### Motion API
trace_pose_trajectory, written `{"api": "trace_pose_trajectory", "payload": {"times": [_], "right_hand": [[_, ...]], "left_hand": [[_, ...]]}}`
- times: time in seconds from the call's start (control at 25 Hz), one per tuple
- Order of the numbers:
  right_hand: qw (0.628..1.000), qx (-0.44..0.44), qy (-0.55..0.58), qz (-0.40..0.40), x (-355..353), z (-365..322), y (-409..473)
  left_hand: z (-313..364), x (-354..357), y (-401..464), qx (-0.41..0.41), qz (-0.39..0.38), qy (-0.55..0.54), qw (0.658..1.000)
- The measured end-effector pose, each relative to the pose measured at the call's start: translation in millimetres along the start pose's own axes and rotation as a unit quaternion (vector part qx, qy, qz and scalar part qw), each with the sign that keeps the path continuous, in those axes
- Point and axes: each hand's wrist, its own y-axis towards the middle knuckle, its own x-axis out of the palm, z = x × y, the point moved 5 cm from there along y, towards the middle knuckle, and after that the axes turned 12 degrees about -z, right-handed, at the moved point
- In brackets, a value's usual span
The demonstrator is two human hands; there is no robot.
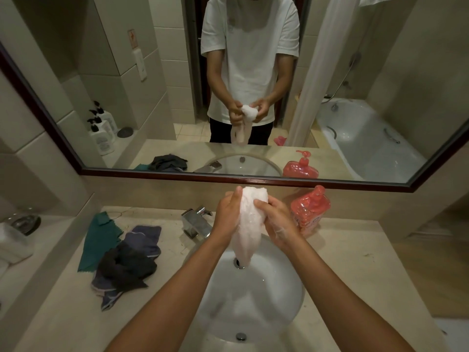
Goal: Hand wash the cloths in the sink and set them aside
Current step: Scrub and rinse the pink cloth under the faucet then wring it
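Both hands, left hand point(226, 214) and right hand point(275, 219), pinch the pale cloth point(250, 224); it hangs lengthwise below the grip, probably clear of the sink point(291, 295).

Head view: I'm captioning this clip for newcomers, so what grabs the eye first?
Both hands, left hand and right hand, grip a soapy white cloth held up over the sink. A bright red soap bottle stands right of it; dark cloths lie heaped on the counter to the left.
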Motion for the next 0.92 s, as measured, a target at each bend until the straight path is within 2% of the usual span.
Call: {"api": "trace_pose_trajectory", "payload": {"times": [0.12,0.24,0.4,0.48,0.6,0.8,0.92], "right_hand": [[1.000,0.010,-0.011,0.019,9,32,-8],[0.998,0.008,-0.054,0.022,15,51,-13],[0.996,-0.026,-0.047,0.068,2,34,-12],[0.987,-0.056,-0.081,0.123,-8,18,-11],[0.977,-0.088,-0.095,0.168,-22,0,-9],[0.977,-0.113,-0.124,0.129,-3,-11,-4],[0.974,-0.061,-0.128,0.177,11,-14,5]], "left_hand": [[5,0,0,0.000,0.027,-0.012,1.000],[13,-6,2,0.003,0.035,0.034,0.999],[21,-23,-5,0.051,0.086,0.116,0.988],[23,-30,-9,0.060,0.111,0.144,0.982],[22,-35,-8,0.068,0.106,0.192,0.973],[20,-24,-11,0.063,0.091,0.143,0.984],[26,-3,-16,0.081,0.097,0.124,0.984]]}}
